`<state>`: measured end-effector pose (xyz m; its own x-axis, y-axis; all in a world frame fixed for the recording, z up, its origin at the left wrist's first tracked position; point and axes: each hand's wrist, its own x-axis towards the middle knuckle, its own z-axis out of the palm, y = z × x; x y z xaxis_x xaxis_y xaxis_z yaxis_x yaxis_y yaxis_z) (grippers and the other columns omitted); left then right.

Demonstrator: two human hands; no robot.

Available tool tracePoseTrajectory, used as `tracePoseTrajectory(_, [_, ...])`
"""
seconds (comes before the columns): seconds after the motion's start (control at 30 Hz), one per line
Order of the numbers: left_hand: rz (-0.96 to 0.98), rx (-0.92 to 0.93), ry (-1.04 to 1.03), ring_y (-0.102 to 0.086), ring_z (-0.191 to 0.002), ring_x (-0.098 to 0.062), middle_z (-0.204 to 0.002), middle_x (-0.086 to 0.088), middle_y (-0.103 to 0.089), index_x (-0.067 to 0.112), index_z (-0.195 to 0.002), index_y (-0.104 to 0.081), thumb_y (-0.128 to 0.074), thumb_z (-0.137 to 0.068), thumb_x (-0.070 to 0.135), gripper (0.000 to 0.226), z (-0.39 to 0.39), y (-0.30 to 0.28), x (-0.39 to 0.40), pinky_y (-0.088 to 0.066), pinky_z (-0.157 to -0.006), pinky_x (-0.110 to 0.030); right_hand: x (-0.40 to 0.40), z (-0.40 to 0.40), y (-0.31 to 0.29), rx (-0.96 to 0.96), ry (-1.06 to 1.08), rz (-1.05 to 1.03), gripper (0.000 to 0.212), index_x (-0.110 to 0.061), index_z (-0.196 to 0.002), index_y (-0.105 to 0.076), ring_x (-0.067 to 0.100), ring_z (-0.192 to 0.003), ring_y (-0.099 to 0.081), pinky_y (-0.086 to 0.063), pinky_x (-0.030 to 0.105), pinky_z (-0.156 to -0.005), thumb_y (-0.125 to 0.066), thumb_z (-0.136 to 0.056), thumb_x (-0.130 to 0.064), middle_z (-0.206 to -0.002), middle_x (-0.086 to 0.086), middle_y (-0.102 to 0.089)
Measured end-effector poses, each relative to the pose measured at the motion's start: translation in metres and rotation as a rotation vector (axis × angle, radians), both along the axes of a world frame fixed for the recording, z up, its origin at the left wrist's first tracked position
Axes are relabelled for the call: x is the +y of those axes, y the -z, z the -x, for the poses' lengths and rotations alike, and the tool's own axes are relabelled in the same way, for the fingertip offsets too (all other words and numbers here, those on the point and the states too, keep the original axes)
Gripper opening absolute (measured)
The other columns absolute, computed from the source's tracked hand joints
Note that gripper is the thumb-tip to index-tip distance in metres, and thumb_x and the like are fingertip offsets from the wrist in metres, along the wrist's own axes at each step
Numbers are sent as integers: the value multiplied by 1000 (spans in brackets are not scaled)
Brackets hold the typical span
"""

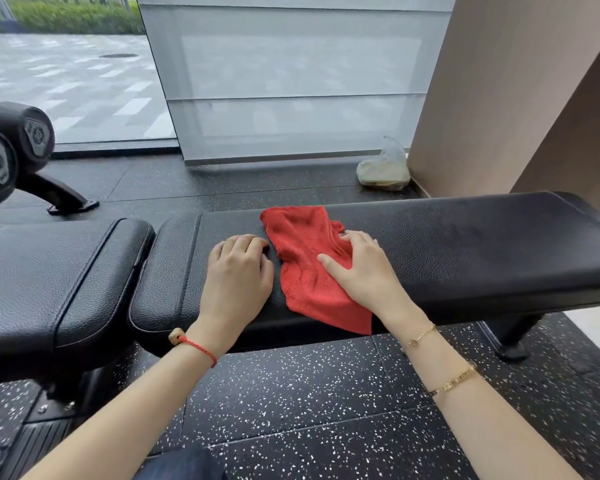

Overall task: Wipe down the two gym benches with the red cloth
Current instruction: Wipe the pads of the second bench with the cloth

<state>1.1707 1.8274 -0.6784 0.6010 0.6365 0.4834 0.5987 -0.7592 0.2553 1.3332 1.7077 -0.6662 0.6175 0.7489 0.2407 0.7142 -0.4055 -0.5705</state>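
Your right hand (364, 268) pressed flat on red cloth (305, 268), fingers spread, not gripping, cloth spread mid-bench (465, 251), one corner hanging over near edge, your left hand (238, 271) palm-down on bare pad just beside cloth, fingers curled, holding nothing, 2nd bench (49, 271) adjoining at left.
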Motion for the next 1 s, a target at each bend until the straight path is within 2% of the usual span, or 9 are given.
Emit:
tracePoseTrajectory(0.07, [-6, -20, 14, -57, -106, -25, -108, -3, -66, 14, -103, -64, -46, -89, 19, 24, 0, 1, 0, -40, -98, -40, 3, 1, 0, 25, -2, -49, 50, -8, -120, -58, 23, -121, -50, -30, 39, -113, -68, -84, -41, -125, 6, -59])
tracePoseTrajectory(0.13, [-18, -39, 25, -57, -105, -25, -107, -3, -65, 14, -103, -64, -47, -88, 18, 23, 0, 0, -1, -40, -98, -39, 6, 1, -1, 22, 1, -86, 41, -9, -114, -61, 23, -114, -54, -37, 30, -103, -70, -83, -35, -117, 5, -63])
tracePoseTrajectory(0.2, [-35, -65, 36, -58, -104, -24, -107, -2, -65, 14, -104, -64, -48, -87, 16, 23, 1, -1, -2, -40, -97, -38, 8, 2, -1, -7, -11, -120, 31, -11, -107, -61, 22, -108, -56, -35, 23, -90, -69, -84, -30, -112, 4, -63])
tracePoseTrajectory(0.33, [-70, -99, 65, -57, -107, -23, -111, -2, -65, 14, -108, -64, -48, -86, 14, 27, 3, -1, -3, -40, -100, -36, 7, 8, -5, -9, -57, -258, 18, -12, -98, -58, 16, -92, -57, -38, 21, -81, -67, -87, -22, -101, 2, -61])
tracePoseTrajectory(0.47, [-70, -131, 90, -57, -111, -23, -115, -2, -65, 13, -111, -64, -49, -86, 12, 29, 3, 0, 0, -42, -105, -42, 8, 13, -12, 96, -62, -371, 14, -15, -94, -54, 4, -75, -59, -40, 11, -71, -65, -89, -22, -82, -9, -65])
tracePoseTrajectory(0.57, [-21, -124, 86, -58, -112, -24, -116, -2, -66, 13, -111, -65, -51, -85, 10, 30, 6, -3, 0, -41, -106, -46, 11, 18, -19, 289, -41, -345, 15, -13, -95, -55, 10, -78, -63, -49, 29, -80, -66, -88, -21, -83, -6, -68])
tracePoseTrajectory(0.7, [112, -90, 58, -60, -113, -26, -117, -4, -67, 10, -114, -65, -58, -83, 4, 32, 16, -22, -1, -43, -103, -41, 9, 24, -41, 557, -3, -266, 16, -10, -99, -57, 23, -90, -66, -50, 49, -89, -65, -89, -18, -93, 4, -71])
tracePoseTrajectory(0.83, [256, -34, -13, -60, -112, -26, -118, -5, -66, 11, -115, -65, -59, -86, 5, 30, 34, -70, -5, -45, -100, -40, -4, 35, -84, 734, 78, -184, 17, -9, -102, -56, 35, -94, -64, -49, 55, -88, -65, -91, -19, -97, 14, -69])
tracePoseTrajectory(1.0, [456, -11, 4, -58, -112, -21, -117, -1, -64, 14, -112, -65, -59, -91, 10, 22, 64, -159, -28, -47, -98, -37, -30, 53, -168, 882, 125, -116, 15, -13, -103, -58, 22, -91, -66, -50, 51, -91, -64, -92, -21, -99, 8, -70])
